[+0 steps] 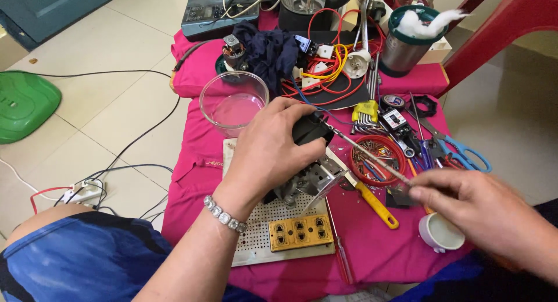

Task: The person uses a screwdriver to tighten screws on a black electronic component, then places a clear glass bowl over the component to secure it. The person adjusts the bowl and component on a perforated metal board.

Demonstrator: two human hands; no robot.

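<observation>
Desk draped in pink cloth, crowded with tools and wiring. Perforated white board carrying a yellow socket strip. Small motor, black-topped with a metal base, standing on the board; left hand over it, fingers clenched around its top. Right hand, fingers grasping a thin metal rod whose tip touches the motor. Glass bowl just behind the left hand.

Gem-studded bracelet, blue patterned clothing
</observation>
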